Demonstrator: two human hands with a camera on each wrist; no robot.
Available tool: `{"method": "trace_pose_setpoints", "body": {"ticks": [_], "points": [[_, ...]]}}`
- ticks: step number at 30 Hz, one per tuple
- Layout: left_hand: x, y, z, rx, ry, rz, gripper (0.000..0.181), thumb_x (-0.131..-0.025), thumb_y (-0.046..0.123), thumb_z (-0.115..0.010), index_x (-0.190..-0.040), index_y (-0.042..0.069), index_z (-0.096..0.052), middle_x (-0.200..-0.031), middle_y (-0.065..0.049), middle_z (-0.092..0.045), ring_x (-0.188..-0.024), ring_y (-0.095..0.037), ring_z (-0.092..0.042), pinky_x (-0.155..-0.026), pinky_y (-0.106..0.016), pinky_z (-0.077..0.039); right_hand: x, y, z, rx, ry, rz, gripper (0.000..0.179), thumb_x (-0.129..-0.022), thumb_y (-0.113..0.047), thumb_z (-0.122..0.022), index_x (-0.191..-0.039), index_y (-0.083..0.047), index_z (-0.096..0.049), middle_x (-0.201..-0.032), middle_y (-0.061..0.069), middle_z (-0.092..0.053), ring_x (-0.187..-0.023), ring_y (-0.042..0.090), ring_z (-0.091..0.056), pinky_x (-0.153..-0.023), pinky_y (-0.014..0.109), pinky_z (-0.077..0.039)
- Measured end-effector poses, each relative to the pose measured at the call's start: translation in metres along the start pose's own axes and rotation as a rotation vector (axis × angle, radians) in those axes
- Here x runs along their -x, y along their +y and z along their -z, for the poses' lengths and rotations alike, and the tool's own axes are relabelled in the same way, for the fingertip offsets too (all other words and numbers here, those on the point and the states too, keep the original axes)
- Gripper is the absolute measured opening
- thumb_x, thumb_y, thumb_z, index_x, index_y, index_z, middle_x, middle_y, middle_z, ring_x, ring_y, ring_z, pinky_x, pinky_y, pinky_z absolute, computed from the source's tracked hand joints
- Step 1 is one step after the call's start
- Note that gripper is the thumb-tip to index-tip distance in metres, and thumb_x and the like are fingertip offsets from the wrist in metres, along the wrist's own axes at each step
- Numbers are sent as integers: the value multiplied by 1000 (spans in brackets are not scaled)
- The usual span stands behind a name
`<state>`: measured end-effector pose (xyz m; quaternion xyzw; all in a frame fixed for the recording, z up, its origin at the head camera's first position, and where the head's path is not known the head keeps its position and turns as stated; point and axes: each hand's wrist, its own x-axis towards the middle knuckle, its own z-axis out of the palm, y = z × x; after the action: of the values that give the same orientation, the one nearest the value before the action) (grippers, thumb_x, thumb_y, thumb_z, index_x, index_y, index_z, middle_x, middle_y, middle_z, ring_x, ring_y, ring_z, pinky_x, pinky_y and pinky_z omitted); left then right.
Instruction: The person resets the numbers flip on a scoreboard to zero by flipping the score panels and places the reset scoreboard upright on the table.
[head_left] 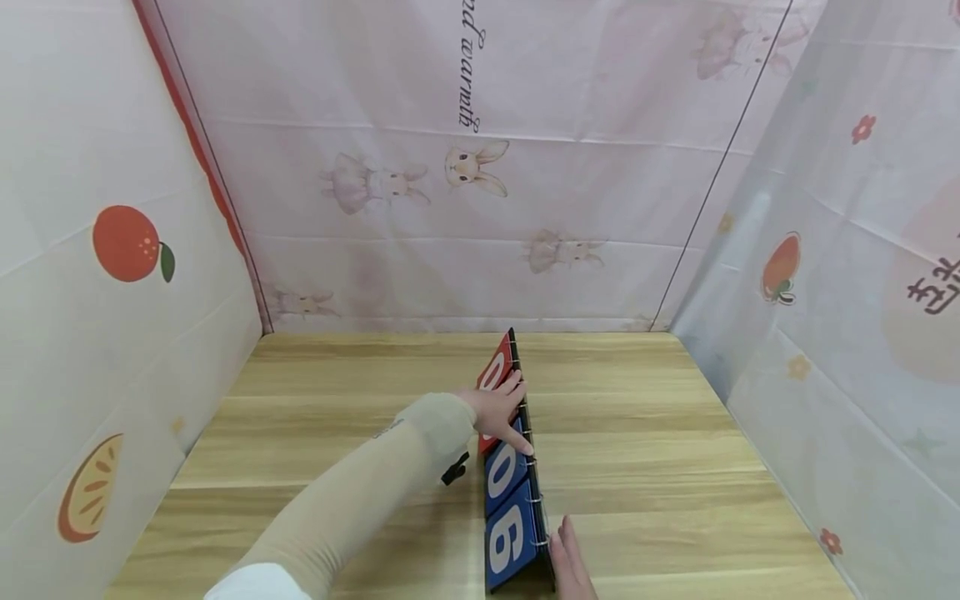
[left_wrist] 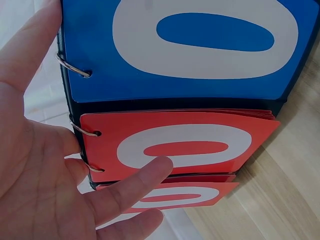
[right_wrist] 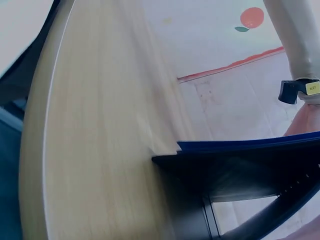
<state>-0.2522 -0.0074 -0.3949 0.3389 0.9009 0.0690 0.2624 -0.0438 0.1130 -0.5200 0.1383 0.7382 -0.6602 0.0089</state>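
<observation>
A flip scoreboard (head_left: 513, 475) stands like a tent on the table, its ringed top edge running away from me. Its number cards face left: red cards (left_wrist: 175, 147) showing 0 at the far end, blue cards (head_left: 504, 475) at the near end. My left hand (head_left: 498, 412) rests over the top edge around the middle, thumb and fingers spread. Two of its fingers lie in front of the red cards, while others reach over the edge. Beside the near end, on the black back side, is my right hand (head_left: 572, 562), its visible fingers straight. Part of that hand is out of frame.
The wooden table (head_left: 637, 467) spreads out on both sides of the scoreboard. Printed cloth (head_left: 390, 283) walls it in at the back, left and right. A black strap (head_left: 455, 469) sits at my left wrist.
</observation>
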Motion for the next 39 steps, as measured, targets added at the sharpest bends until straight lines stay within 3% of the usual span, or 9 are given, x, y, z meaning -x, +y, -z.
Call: {"method": "trace_pose_setpoints", "body": {"ticks": [5, 13, 16, 19, 24, 27, 32, 35, 39], "points": [[1, 0, 1, 4, -1, -2, 109, -73, 71, -58, -151, 21, -1, -156, 0, 10, -129, -21, -39, -99, -41, -36, -4, 3, 3, 103, -28, -46, 75, -100, -42, -25, -136, 22, -10, -138, 44, -9, -126, 58, -10, -101, 65, -13], [1, -2, 2, 6, -2, -11, 110, -73, 70, -59, -151, 19, 0, -156, -2, 11, -140, -21, -15, -106, -44, -26, -4, 2, 7, 32, -99, -35, 73, -100, -39, -29, -138, 20, -6, -139, 43, -6, -127, 58, -5, -98, 67, -13], [1, -3, 1, 10, -4, -11, 110, -73, 70, -59, -151, 19, 0, -156, -1, 11, -139, -21, -18, -106, -43, -27, -4, 2, 6, 18, -106, -38, 75, -100, -40, -29, -138, 20, -6, -139, 44, -5, -127, 58, -4, -99, 67, -12], [2, -3, 1, 11, -4, -8, 109, -73, 70, -58, -151, 20, 0, -156, 0, 11, -133, -21, -32, -100, -40, -35, -4, 1, 6, 15, -100, -39, 74, -100, -39, -30, -138, 19, -6, -139, 44, -5, -127, 59, -4, -99, 67, -12], [3, -4, 1, 39, -14, -8, 107, -75, 68, -59, -151, 23, 2, -155, 1, 13, -100, -17, -59, -71, -31, -46, -3, -1, 6, 4, -82, -76, 75, -99, -41, -32, -141, 16, -6, -140, 43, -7, -127, 58, -6, -99, 66, -13], [3, -4, 1, 54, -19, -12, 107, -75, 67, -59, -151, 24, 3, -155, 1, 14, -96, -15, -59, -64, -30, -44, -2, -2, 6, -22, -82, -113, 77, -99, -43, -33, -142, 13, -5, -141, 42, -6, -127, 57, -6, -100, 66, -14], [1, -3, 0, 34, -17, -22, 108, -74, 70, -57, -151, 23, 3, -155, 1, 13, -110, -16, -54, -66, -28, -45, 0, -1, 6, -88, -112, -126, 81, -98, -47, -33, -142, 11, 1, -141, 41, -7, -128, 56, -9, -100, 63, -22], [1, -3, 0, 29, -20, -18, 109, -74, 71, -57, -151, 24, 3, -155, 2, 14, -107, -16, -55, -64, -28, -45, 0, -1, 7, -104, -127, -129, 83, -98, -48, -33, -142, 11, 3, -140, 42, -6, -128, 57, -10, -99, 62, -24], [1, -3, 1, 11, -14, -9, 108, -74, 71, -56, -151, 24, 3, -155, 2, 14, -112, -17, -54, -76, -31, -46, 0, -2, 7, -69, -96, -123, 81, -98, -46, -35, -143, 12, 0, -139, 43, -10, -127, 57, -14, -100, 63, -22]]}}
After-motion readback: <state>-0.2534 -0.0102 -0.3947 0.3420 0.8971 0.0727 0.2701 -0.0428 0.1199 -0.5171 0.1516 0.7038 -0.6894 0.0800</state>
